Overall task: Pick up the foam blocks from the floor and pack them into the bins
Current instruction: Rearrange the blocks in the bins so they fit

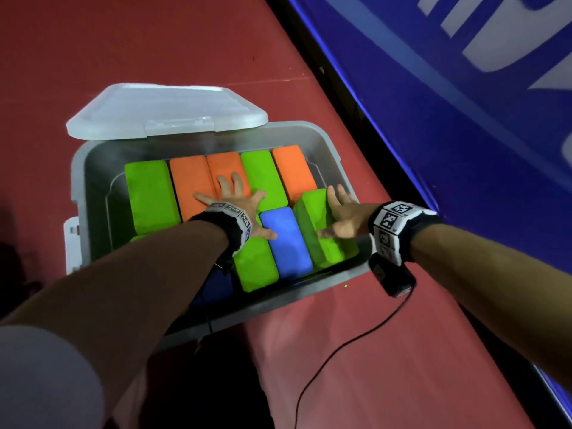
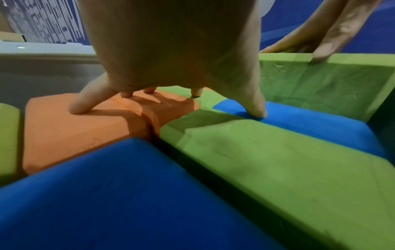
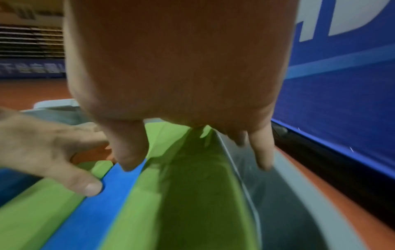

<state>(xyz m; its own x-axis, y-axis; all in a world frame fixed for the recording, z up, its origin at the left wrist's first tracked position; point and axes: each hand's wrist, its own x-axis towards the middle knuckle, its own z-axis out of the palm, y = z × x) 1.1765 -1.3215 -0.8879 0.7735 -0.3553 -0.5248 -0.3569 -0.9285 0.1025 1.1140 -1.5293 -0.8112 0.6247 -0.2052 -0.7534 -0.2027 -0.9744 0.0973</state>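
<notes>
A grey bin [image 1: 81, 181] on the red floor is packed with green, orange and blue foam blocks. My left hand [image 1: 235, 199] lies spread flat on the orange blocks [image 2: 70, 128], its thumb on a blue block [image 1: 286, 243]. My right hand [image 1: 339, 212] rests with straight fingers on a tilted green block [image 1: 315, 224] that stands higher than the others at the bin's right side; its little finger reaches toward the bin wall [image 3: 284, 194]. Neither hand grips anything.
The bin's translucent lid [image 1: 161, 113] leans open at the far side. A blue banner wall [image 1: 464, 119] runs close along the right of the bin. A black cable [image 1: 356, 339] trails over the red floor in front.
</notes>
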